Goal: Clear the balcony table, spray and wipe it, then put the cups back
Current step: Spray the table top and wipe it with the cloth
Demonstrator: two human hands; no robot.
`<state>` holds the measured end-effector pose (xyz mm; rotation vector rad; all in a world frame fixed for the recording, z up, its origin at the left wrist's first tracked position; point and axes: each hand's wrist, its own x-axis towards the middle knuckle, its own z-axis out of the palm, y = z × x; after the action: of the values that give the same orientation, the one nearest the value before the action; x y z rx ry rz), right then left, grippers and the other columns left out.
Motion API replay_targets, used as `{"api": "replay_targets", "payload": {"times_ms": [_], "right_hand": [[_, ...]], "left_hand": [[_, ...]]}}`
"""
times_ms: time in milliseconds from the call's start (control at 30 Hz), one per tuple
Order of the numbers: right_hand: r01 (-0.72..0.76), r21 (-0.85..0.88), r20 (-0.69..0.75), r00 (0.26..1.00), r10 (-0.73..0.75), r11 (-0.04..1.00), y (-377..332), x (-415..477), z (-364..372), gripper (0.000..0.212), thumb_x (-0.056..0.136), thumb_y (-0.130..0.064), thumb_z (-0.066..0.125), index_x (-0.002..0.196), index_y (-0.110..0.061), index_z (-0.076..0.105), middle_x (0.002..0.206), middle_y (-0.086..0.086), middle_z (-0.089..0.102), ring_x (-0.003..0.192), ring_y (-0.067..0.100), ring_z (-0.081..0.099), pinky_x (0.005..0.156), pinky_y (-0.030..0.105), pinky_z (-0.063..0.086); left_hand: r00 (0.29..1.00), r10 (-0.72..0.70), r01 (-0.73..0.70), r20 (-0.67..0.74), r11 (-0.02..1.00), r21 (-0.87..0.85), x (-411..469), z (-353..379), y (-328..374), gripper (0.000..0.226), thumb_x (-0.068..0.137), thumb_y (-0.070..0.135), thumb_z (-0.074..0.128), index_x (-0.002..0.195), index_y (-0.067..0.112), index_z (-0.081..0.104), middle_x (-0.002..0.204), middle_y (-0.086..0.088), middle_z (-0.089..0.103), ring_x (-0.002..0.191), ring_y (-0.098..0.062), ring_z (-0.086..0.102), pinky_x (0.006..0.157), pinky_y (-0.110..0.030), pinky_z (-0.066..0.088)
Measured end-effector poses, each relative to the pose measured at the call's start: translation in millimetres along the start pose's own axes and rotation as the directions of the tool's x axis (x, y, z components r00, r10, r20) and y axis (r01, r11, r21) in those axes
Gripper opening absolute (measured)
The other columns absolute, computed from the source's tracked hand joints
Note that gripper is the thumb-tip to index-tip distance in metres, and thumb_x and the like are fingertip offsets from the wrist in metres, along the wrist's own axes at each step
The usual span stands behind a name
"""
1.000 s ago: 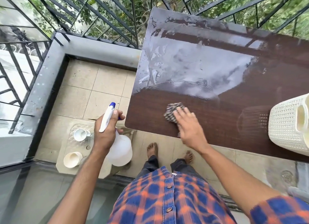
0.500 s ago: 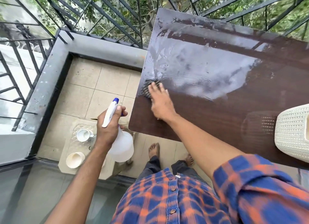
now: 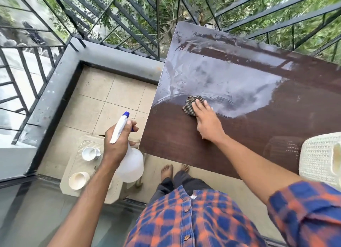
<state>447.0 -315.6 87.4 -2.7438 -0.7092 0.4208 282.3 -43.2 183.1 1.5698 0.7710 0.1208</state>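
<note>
The dark brown balcony table is wet and shiny over its far left part. My right hand presses flat on a checked cloth at the edge of the wet patch, near the table's left side. My left hand grips a white spray bottle with a blue nozzle, held off the table's near left corner. Two white cups stand on a low beige stool on the floor, below my left arm.
A white woven basket sits at the table's near right edge. Black metal railings and a grey ledge enclose the tiled floor on the left and far sides. My bare feet stand by the table's near edge.
My right hand slid the cloth from the near side up to the table's left edge, then right along the rim of the wet patch. The left hand kept the bottle almost still.
</note>
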Motion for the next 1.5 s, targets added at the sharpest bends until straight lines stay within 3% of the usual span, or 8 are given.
{"api": "replay_targets", "payload": {"times_ms": [133, 233, 467, 667, 833, 1167, 1333, 1500], "right_hand": [[-0.014, 0.013, -0.006, 1.000, 0.014, 1.000, -38, 64, 1, 0.064, 0.096, -0.007, 0.046, 0.157, -0.016, 0.029, 0.167, 0.001, 0.021, 0.153, 0.035, 0.014, 0.123, 0.055, 0.014], [0.202, -0.004, 0.089, 0.976, -0.200, 0.979, -82, 74, 18, 0.066, 0.096, -0.009, 0.047, 0.158, -0.017, 0.026, 0.167, 0.000, 0.018, 0.153, 0.033, 0.013, 0.123, 0.054, 0.016], [0.684, 0.017, 0.214, 0.710, -0.671, 0.729, -55, 22, 36, 0.067, 0.088, -0.010, 0.052, 0.153, -0.017, 0.040, 0.162, 0.003, 0.033, 0.150, 0.031, 0.029, 0.118, 0.051, 0.026], [0.360, 0.030, 0.081, 0.929, -0.362, 0.932, -11, 106, -3, 0.063, 0.091, -0.006, 0.052, 0.152, -0.021, 0.042, 0.161, 0.000, 0.035, 0.151, 0.032, 0.025, 0.119, 0.059, 0.025], [0.114, 0.098, 0.038, 0.992, -0.118, 0.989, -64, 134, -8, 0.072, 0.087, -0.004, 0.048, 0.156, -0.017, 0.034, 0.165, 0.001, 0.025, 0.153, 0.033, 0.015, 0.125, 0.046, 0.009], [0.672, -0.010, 0.181, 0.730, -0.659, 0.741, -56, 88, 21, 0.063, 0.087, -0.019, 0.032, 0.147, -0.021, 0.050, 0.155, 0.000, 0.045, 0.145, 0.028, 0.039, 0.118, 0.049, 0.025], [0.310, -0.028, 0.004, 0.951, -0.310, 0.950, -20, 190, -23, 0.062, 0.087, -0.009, 0.046, 0.148, -0.019, 0.048, 0.156, 0.005, 0.044, 0.145, 0.035, 0.037, 0.116, 0.057, 0.029], [0.087, -0.004, 0.011, 0.996, -0.087, 0.996, -32, 247, -38, 0.067, 0.089, -0.009, 0.050, 0.153, -0.021, 0.039, 0.162, 0.000, 0.032, 0.150, 0.033, 0.025, 0.120, 0.056, 0.021]], "left_hand": [[0.999, 0.001, -0.001, -0.032, 1.000, -0.018, -1, 6, 8, 0.036, 0.094, 0.039, 0.054, 0.100, 0.008, 0.072, 0.086, -0.008, 0.071, 0.077, -0.008, 0.067, 0.049, -0.022, 0.050], [0.997, 0.001, -0.001, -0.072, 1.000, 0.002, -1, 11, 14, 0.039, 0.093, 0.040, 0.053, 0.100, 0.007, 0.072, 0.088, -0.009, 0.071, 0.077, -0.008, 0.067, 0.049, -0.022, 0.050], [0.990, -0.021, 0.015, -0.142, 0.999, -0.037, -6, 23, 24, 0.035, 0.094, 0.039, 0.055, 0.099, 0.008, 0.072, 0.090, -0.013, 0.072, 0.081, -0.023, 0.069, 0.050, -0.024, 0.050], [0.982, -0.040, 0.027, -0.187, 0.997, -0.070, -5, 32, 31, 0.033, 0.095, 0.036, 0.056, 0.097, 0.007, 0.071, 0.086, -0.012, 0.071, 0.079, -0.027, 0.068, 0.049, -0.022, 0.048], [0.983, -0.016, 0.007, -0.182, 0.999, -0.050, 5, 41, 45, 0.032, 0.092, 0.038, 0.057, 0.094, 0.010, 0.071, 0.087, -0.014, 0.070, 0.082, -0.018, 0.068, 0.049, -0.022, 0.049], [0.994, 0.008, -0.010, -0.105, 1.000, -0.020, 54, 45, 59, 0.028, 0.093, 0.038, 0.058, 0.090, 0.015, 0.071, 0.084, -0.005, 0.072, 0.088, -0.015, 0.070, 0.051, -0.030, 0.050], [0.999, 0.012, -0.012, -0.034, 1.000, -0.018, 93, 39, 67, 0.030, 0.094, 0.039, 0.056, 0.092, 0.012, 0.071, 0.085, -0.002, 0.071, 0.091, -0.016, 0.071, 0.053, -0.030, 0.052], [1.000, -0.006, 0.007, 0.009, 1.000, -0.025, 144, 32, 77, 0.030, 0.093, 0.038, 0.056, 0.093, 0.012, 0.070, 0.084, -0.005, 0.070, 0.087, -0.012, 0.071, 0.052, -0.027, 0.051]]}}
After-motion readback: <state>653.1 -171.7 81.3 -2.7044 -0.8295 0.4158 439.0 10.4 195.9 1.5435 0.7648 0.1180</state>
